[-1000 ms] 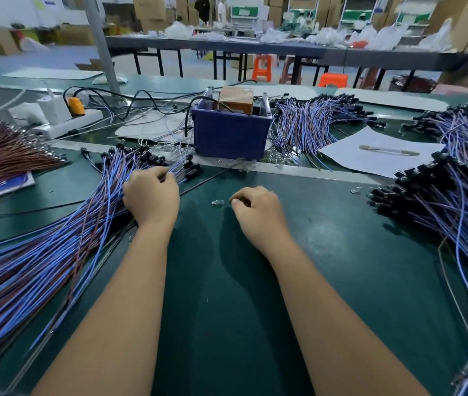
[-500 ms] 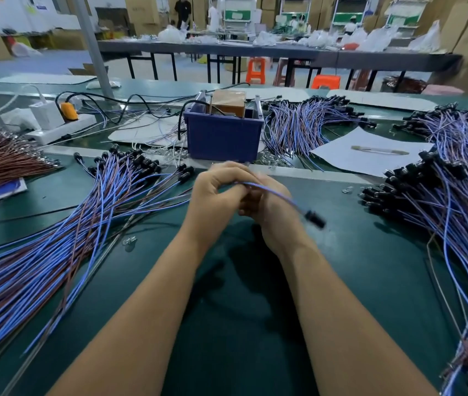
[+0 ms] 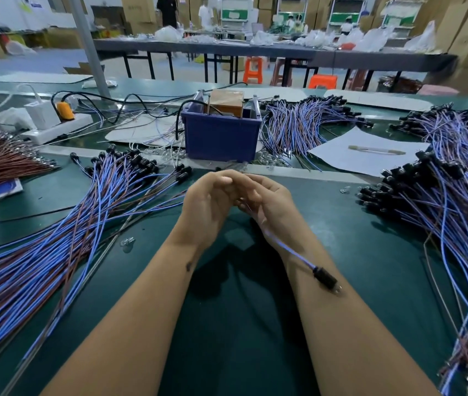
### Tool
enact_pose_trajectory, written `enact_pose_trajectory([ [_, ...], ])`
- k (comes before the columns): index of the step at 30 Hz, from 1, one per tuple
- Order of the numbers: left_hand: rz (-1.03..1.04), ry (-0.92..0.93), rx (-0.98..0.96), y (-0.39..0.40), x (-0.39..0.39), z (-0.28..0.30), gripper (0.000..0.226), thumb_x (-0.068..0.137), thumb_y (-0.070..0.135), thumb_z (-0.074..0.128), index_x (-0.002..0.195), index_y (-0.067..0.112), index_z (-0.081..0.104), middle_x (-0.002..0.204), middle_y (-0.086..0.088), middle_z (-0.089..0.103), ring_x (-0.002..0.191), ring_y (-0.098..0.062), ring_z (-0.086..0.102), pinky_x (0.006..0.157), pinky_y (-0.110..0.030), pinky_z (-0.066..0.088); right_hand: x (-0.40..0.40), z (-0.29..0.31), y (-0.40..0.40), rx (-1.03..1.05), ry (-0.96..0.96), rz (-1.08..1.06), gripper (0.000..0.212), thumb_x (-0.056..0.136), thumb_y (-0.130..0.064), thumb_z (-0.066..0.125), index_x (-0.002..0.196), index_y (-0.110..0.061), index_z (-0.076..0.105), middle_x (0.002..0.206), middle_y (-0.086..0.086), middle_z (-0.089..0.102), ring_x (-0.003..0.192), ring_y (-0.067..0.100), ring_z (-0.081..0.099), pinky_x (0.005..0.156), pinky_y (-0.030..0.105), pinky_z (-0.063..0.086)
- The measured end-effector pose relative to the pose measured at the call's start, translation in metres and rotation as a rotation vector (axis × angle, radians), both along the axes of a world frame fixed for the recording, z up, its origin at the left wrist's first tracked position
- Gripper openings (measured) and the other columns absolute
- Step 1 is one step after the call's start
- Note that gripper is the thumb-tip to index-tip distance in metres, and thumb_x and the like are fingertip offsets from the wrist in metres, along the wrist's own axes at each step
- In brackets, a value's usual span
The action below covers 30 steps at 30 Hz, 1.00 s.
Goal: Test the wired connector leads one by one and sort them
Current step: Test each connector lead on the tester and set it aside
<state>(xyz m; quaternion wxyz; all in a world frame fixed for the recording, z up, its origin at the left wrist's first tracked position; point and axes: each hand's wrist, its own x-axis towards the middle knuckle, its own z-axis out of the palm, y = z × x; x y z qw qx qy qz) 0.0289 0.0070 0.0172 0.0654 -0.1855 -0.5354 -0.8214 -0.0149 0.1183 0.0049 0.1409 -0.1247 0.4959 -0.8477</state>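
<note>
My left hand (image 3: 210,204) and my right hand (image 3: 272,204) are raised together over the green mat (image 3: 241,324), fingertips meeting just in front of the blue bin (image 3: 220,135). Between them they pinch the bare end of one blue-and-brown lead (image 3: 292,250). The lead trails back over my right forearm, and its black connector (image 3: 325,278) lies against the arm. A large pile of leads (image 3: 55,232) fans out on the left. Another pile of leads (image 3: 444,201) covers the right side. The exact fingertip grip is blurred.
The blue bin holds a brown box with metal posts. Behind it lie a further bundle of leads (image 3: 298,127), a white sheet with a rod (image 3: 369,152), a power strip with plugs (image 3: 55,124) and a brown wire bundle (image 3: 1,161). Small clear bulbs (image 3: 127,242) lie on the mat.
My left hand left the left pile with one lead and joined my right hand. The connector end has swung from the right of my hands down onto my right forearm.
</note>
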Motion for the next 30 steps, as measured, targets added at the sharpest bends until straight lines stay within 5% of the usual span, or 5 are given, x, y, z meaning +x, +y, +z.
enact_pose_trajectory([
  [9, 0.575, -0.433, 0.061, -0.009, -0.012, -0.008, 0.043, 0.094, 0.022, 0.045, 0.054, 0.017, 0.060, 0.052, 0.004, 0.056, 0.049, -0.011, 0.052, 0.051, -0.024, 0.040, -0.005, -0.003, -0.006, -0.109, 0.035, -0.173, 0.023, 0.079, 0.014, 0.066, 0.090, -0.006, 0.067, 0.073, 0.002, 0.069, 0.071, 0.017, 0.066, 0.074, 0.021, 0.054],
  [15, 0.551, -0.376, -0.127, -0.005, -0.016, -0.013, 0.023, 0.096, 0.021, 0.053, 0.085, 0.021, 0.073, 0.070, 0.008, 0.067, 0.062, -0.007, 0.060, 0.053, -0.018, 0.048, -0.001, -0.004, -0.011, 0.010, 0.114, -0.274, 0.025, 0.077, 0.012, 0.071, 0.087, -0.011, 0.067, 0.079, 0.004, 0.067, 0.073, 0.011, 0.064, 0.075, 0.020, 0.053],
  [23, 0.647, -0.218, -0.220, -0.011, -0.017, -0.015, 0.015, 0.095, 0.008, 0.058, 0.096, 0.015, 0.071, 0.084, 0.003, 0.070, 0.077, -0.009, 0.063, 0.071, -0.019, 0.052, 0.006, -0.014, -0.022, 0.614, 0.472, -0.288, 0.012, 0.078, -0.003, 0.075, 0.087, -0.011, 0.073, 0.078, 0.002, 0.072, 0.071, 0.011, 0.065, 0.073, 0.031, 0.055],
  [27, 0.682, -0.299, -0.330, -0.018, -0.019, -0.020, 0.014, 0.093, 0.012, 0.062, 0.102, 0.013, 0.073, 0.077, 0.002, 0.068, 0.068, -0.006, 0.058, 0.060, -0.013, 0.046, 0.003, -0.016, -0.020, 0.666, 0.415, -0.296, 0.008, 0.085, -0.011, 0.067, 0.081, -0.014, 0.074, 0.074, -0.003, 0.070, 0.073, 0.012, 0.064, 0.077, 0.036, 0.055],
  [30, 0.653, -0.303, -0.401, -0.017, -0.021, -0.021, 0.026, 0.092, 0.007, 0.062, 0.118, 0.005, 0.067, 0.097, -0.013, 0.071, 0.081, -0.015, 0.060, 0.080, -0.027, 0.053, 0.002, -0.015, -0.019, 0.601, 0.330, -0.315, 0.018, 0.091, -0.016, 0.061, 0.076, -0.018, 0.068, 0.072, 0.002, 0.069, 0.071, 0.022, 0.065, 0.072, 0.041, 0.056],
])
